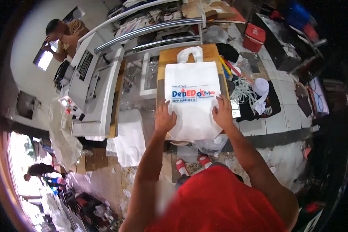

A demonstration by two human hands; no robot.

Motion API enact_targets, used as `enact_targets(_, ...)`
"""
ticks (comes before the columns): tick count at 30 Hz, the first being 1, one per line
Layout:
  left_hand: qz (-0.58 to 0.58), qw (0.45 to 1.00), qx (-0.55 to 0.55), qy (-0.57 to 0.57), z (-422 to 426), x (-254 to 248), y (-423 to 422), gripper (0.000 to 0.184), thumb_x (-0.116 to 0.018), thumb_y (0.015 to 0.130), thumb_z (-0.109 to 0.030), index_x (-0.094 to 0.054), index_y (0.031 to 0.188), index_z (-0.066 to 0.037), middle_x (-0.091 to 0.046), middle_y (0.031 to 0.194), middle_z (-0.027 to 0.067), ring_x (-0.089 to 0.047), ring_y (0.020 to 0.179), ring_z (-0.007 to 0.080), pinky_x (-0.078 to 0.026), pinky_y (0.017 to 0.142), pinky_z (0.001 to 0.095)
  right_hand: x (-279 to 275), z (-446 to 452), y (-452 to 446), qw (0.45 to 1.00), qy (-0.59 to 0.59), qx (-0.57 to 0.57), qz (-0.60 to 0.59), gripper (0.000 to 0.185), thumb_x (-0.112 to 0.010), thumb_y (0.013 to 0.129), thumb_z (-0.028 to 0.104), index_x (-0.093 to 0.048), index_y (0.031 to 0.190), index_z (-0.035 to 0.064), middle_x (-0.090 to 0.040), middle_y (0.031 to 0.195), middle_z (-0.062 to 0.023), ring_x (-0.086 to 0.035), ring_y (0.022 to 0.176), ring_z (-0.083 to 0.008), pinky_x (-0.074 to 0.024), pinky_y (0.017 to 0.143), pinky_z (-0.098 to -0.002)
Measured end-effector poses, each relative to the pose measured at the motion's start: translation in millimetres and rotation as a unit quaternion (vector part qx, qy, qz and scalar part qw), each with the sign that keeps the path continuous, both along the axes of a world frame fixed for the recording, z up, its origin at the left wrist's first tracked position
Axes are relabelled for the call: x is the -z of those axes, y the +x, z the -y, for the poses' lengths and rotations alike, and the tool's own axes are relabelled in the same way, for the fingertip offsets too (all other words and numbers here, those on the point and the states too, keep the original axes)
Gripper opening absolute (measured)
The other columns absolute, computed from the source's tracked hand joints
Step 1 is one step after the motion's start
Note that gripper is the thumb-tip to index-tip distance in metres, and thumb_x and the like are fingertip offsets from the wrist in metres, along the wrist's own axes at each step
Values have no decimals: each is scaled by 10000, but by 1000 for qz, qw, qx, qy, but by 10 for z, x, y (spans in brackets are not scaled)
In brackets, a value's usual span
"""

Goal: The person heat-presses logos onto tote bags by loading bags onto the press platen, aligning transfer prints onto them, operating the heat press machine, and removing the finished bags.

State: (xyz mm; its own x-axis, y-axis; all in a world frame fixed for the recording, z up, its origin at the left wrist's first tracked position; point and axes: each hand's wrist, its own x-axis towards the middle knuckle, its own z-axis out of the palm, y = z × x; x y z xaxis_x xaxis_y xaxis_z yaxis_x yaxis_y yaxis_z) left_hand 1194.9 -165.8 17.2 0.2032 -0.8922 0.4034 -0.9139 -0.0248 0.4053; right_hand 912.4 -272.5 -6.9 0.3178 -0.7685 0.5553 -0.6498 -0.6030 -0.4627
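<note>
A white tote bag lies flat, its looped handle pointing away from me. Across its upper middle runs a red and blue "DepED" print, with a line reading "Name of Pupil" above. Beneath it is a wooden-edged board. My left hand rests on the bag's left edge, fingers apart. On the opposite edge, my right hand lies with its fingers spread, just right of the print. Neither hand appears to grip the cloth.
A heat-press-like machine with metal rails stands left. White fabric hangs below it. To the right are pale strips, a white roll and black cloth. A red cooler stands farther back. Two other people are at left.
</note>
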Motion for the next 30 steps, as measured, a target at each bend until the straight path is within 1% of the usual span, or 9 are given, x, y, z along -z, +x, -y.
enact_targets(1, -41, 998, 14, 46, 22, 43, -5, 638, -629, 831, -164, -416, 1417, -33, -410, 1452, 215, -416, 1300, 439, -349, 1088, 549, 40, -16, -8, 1000, 10, -2, -18, 491, -648, 796, 83, -535, 1267, 4, -478, 1335, -195, -474, 1206, -408, -412, 1005, -523)
enact_targets(2, -43, 998, 28, 46, 15, 93, -12, 638, -629, 831, -164, -416, 1417, -33, -410, 1452, 215, -416, 1300, 439, -349, 1088, 549, 82, -30, -9, 1000, 10, 12, -21, 491, -648, 796, 83, -535, 1267, 4, -478, 1335, -195, -474, 1206, -408, -412, 1005, -523)
enact_targets(4, 6, 996, -18, 87, -1, 119, -44, 683, -616, 837, -217, -385, 1467, -87, -385, 1503, 171, -399, 1321, 429, -325, 1088, 574, 40, -16, 2, 999, 12, -3, -44, 500, -632, 807, 79, -534, 1293, 13, -469, 1363, -182, -473, 1210, -400, -408, 1009, -519)
enact_targets(5, 53, 997, -35, 51, 4, 214, -29, 642, -602, 828, -289, -463, 1437, -143, -423, 1495, 120, -472, 1262, 383, -376, 1036, 555, 10, -21, 19, 997, 32, 1, -65, 489, -623, 808, 74, -553, 1290, 26, -482, 1368, -166, -468, 1219, -390, -401, 1019, -513)
enact_targets(8, 49, 997, -34, 40, 29, 339, 5, 635, -602, 822, -271, -473, 1431, -147, -434, 1484, 122, -473, 1261, 375, -352, 1049, 572, 45, 2, 11, 997, 8, -7, -74, 457, -638, 788, 64, -596, 1243, 48, -544, 1325, -127, -492, 1180, -376, -413, 1009, -506)
enact_targets(13, 38, 997, -30, 59, -5, 275, 21, 618, -598, 816, -271, -495, 1414, -151, -440, 1472, 123, -463, 1273, 377, -346, 1049, 583, 75, 2, 34, 997, -2, 0, -72, 442, -645, 781, 61, -612, 1221, 62, -569, 1304, -112, -502, 1175, -375, -422, 1007, -504)
enact_targets(15, 24, 997, -23, 76, -13, 267, 10, 641, -576, 862, -273, -422, 1479, -191, -404, 1499, 121, -420, 1303, 374, -303, 1085, 588, 78, -11, 22, 998, 4, -1, -69, 436, -646, 780, 61, -618, 1215, 65, -574, 1302, -108, -502, 1183, -375, -423, 1007, -503)
enact_targets(18, 33, 997, -32, 56, -4, 258, 5, 614, -589, 823, -278, -495, 1420, -173, -438, 1473, 111, -455, 1285, 371, -349, 1058, 578, 95, -3, 35, 998, 4, 6, -70, 432, -646, 780, 66, -623, 1211, 67, -574, 1312, -98, -496, 1201, -375, -423, 1006, -507)
enact_targets(30, 41, 997, -43, 58, -5, 247, -39, 611, -595, 822, -275, -498, 1416, -171, -432, 1487, 99, -448, 1287, 364, -348, 1074, 553, 126, 5, 15, 999, -3, 12, -43, 395, -642, 778, 83, -659, 1173, 72, -578, 1306, -96, -498, 1189, -374, -421, 1004, -516)
